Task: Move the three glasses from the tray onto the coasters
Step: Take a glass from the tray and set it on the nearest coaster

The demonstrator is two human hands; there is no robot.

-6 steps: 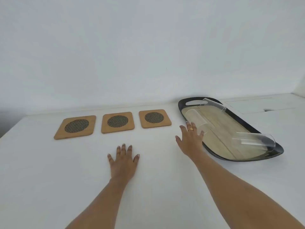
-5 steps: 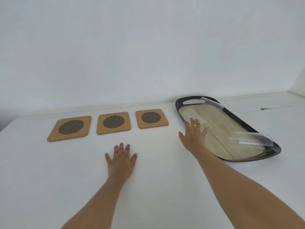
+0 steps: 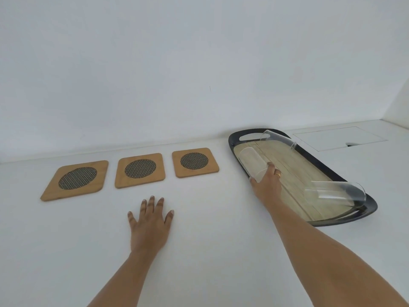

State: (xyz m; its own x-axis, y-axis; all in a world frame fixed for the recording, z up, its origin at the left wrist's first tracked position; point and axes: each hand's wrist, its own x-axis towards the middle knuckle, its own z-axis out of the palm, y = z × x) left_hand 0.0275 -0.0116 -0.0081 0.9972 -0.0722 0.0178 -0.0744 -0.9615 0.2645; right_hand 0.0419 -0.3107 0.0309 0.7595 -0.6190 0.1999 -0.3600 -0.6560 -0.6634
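Note:
Three square wooden coasters with dark mesh centres lie in a row: left [image 3: 75,180], middle [image 3: 139,169], right [image 3: 194,162]. To their right is a dark oval tray [image 3: 232,144] with a pale wood floor. Three clear glasses lie on their sides in it: one at the far end [image 3: 277,139], one at the near right end [image 3: 334,193], one along the left side [image 3: 251,158]. My right hand [image 3: 267,185] reaches over the tray's left rim, thumb and fingers curled around the near end of the left glass. My left hand [image 3: 150,224] rests flat on the white table, fingers spread, below the middle coaster.
A white wall rises just behind the coasters and tray. A rectangular flush panel [image 3: 338,138] with a small dark notch is set into the white surface behind the tray at the back right.
My right hand has moved forward from the table beside the tray onto the left glass and closed around its near end. My left hand has stayed flat.

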